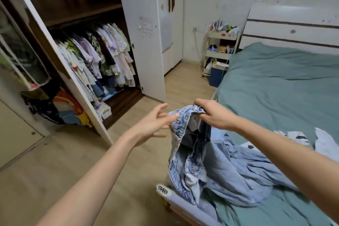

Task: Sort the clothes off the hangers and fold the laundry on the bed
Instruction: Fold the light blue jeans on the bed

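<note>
Bedside, jeans (194, 154) in right hand (213, 115)

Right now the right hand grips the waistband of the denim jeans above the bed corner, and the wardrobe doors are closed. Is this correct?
Not quite: in the head view the wardrobe doors stand open, showing hanging clothes. The rest holds: the right hand grips the denim jeans by the waistband above the bed corner.

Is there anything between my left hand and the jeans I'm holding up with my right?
Nothing visible. The left hand is open, fingertips right at the jeans waistband, which the right hand grips above the bed.
</note>
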Tool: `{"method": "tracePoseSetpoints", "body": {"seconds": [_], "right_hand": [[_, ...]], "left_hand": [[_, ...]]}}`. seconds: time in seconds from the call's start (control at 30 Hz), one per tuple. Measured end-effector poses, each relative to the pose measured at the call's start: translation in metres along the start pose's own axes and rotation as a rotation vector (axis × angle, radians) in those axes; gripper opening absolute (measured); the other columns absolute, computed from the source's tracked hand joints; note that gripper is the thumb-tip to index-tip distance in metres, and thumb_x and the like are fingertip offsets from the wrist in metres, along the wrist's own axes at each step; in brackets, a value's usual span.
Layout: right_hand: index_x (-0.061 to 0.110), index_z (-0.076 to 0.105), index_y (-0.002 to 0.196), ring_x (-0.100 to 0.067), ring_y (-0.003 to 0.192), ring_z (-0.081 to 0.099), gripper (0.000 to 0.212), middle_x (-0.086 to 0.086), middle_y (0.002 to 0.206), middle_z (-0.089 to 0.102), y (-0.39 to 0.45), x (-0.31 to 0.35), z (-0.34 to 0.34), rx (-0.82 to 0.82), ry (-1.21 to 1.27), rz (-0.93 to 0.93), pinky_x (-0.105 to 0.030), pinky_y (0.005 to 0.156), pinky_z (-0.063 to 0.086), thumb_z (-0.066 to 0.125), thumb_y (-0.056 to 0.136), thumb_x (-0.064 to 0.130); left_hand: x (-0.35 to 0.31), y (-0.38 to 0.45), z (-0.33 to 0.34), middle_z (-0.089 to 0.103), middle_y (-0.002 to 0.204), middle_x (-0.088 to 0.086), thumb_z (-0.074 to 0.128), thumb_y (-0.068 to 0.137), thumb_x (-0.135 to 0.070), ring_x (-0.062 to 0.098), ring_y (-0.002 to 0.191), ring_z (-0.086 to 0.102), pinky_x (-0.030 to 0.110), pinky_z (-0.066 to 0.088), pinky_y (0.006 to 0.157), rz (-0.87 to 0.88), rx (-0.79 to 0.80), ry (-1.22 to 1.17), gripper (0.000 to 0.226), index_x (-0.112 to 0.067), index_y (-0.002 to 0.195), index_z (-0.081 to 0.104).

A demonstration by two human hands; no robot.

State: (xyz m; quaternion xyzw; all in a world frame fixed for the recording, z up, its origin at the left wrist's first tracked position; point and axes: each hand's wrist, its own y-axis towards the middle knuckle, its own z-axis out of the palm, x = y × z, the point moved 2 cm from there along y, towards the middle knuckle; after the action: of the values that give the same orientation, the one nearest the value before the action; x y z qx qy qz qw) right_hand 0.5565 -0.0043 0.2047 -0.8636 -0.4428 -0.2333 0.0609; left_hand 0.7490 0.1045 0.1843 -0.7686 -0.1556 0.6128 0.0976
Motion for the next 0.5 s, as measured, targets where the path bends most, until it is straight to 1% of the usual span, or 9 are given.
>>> {"method": "tracePoseSetpoints", "body": {"seconds": [0.07,0.1,0.17,0.23,0.3,0.33,0.37,0.43,0.5], "right_hand": [[0.029,0.038,0.076,-0.015,0.071,0.045,0.031,0.011,0.072,0.048,0.028,-0.010,0.010,-0.063,0.150,0.075,-0.023,0.060,0.031,0.051,0.091,0.005],[0.029,0.039,0.076,-0.013,0.071,0.045,0.031,0.011,0.073,0.049,0.045,-0.015,0.016,-0.082,0.208,0.095,-0.025,0.061,0.031,0.050,0.091,0.005],[0.018,0.046,0.078,-0.012,0.070,0.044,0.020,0.005,0.074,0.051,0.081,-0.023,0.028,-0.131,0.314,0.120,-0.029,0.064,0.032,0.050,0.091,0.004],[0.004,0.049,0.081,-0.011,0.066,0.042,0.009,-0.003,0.073,0.050,0.121,-0.027,0.034,-0.195,0.446,0.157,-0.029,0.063,0.034,0.048,0.090,0.002],[-0.001,0.051,0.084,-0.013,0.062,0.043,0.007,-0.007,0.073,0.050,0.157,-0.029,0.038,-0.223,0.558,0.213,-0.026,0.055,0.037,0.045,0.089,-0.001],[-0.003,0.052,0.086,-0.015,0.062,0.044,0.008,-0.010,0.073,0.051,0.174,-0.030,0.040,-0.230,0.592,0.237,-0.025,0.053,0.037,0.045,0.087,-0.003],[-0.004,0.054,0.088,-0.016,0.063,0.045,0.010,-0.011,0.074,0.052,0.192,-0.030,0.042,-0.236,0.616,0.249,-0.026,0.055,0.038,0.044,0.086,-0.004],[-0.002,0.057,0.093,-0.017,0.068,0.048,0.014,-0.012,0.078,0.057,0.226,-0.030,0.048,-0.238,0.686,0.271,-0.029,0.061,0.039,0.045,0.086,-0.002],[0.001,0.061,0.097,-0.018,0.072,0.051,0.018,-0.014,0.083,0.062,0.255,-0.028,0.057,-0.242,0.745,0.311,-0.031,0.065,0.041,0.046,0.086,-0.001]], "left_hand": [[-0.003,0.014,-0.010,0.029,0.149,-0.008,0.082,0.064,-0.053,0.011,0.108,0.063,0.024,0.051,0.086,0.118,-0.012,0.253,0.105,-0.042,0.148,0.020],[-0.003,0.026,-0.015,0.021,0.153,-0.009,0.083,0.067,-0.049,0.009,0.100,0.065,0.020,0.051,0.081,0.176,-0.059,0.365,0.107,-0.041,0.150,0.016],[-0.002,0.058,-0.027,0.023,0.151,-0.008,0.078,0.076,-0.041,0.009,0.093,0.066,0.022,0.053,0.081,0.257,-0.160,0.445,0.094,-0.034,0.150,0.021],[-0.007,0.092,-0.045,0.035,0.142,-0.002,0.071,0.085,-0.033,0.010,0.086,0.067,0.028,0.054,0.086,0.297,-0.263,0.446,0.068,-0.026,0.143,0.036],[-0.016,0.122,-0.070,0.043,0.130,0.002,0.063,0.091,-0.030,0.011,0.082,0.064,0.024,0.049,0.084,0.284,-0.348,0.480,0.043,-0.020,0.130,0.049],[-0.020,0.135,-0.085,0.045,0.127,0.002,0.061,0.092,-0.032,0.012,0.087,0.060,0.023,0.044,0.085,0.267,-0.376,0.518,0.037,-0.019,0.126,0.051],[-0.025,0.148,-0.100,0.045,0.125,0.002,0.061,0.091,-0.036,0.012,0.093,0.056,0.023,0.041,0.087,0.263,-0.384,0.556,0.038,-0.019,0.124,0.051],[-0.027,0.172,-0.129,0.040,0.124,-0.001,0.068,0.083,-0.046,0.012,0.104,0.048,0.025,0.037,0.094,0.239,-0.318,0.601,0.055,-0.022,0.127,0.046],[-0.021,0.194,-0.150,0.042,0.127,-0.002,0.074,0.075,-0.051,0.012,0.111,0.046,0.030,0.038,0.101,0.196,-0.241,0.545,0.069,-0.026,0.130,0.040]]}}
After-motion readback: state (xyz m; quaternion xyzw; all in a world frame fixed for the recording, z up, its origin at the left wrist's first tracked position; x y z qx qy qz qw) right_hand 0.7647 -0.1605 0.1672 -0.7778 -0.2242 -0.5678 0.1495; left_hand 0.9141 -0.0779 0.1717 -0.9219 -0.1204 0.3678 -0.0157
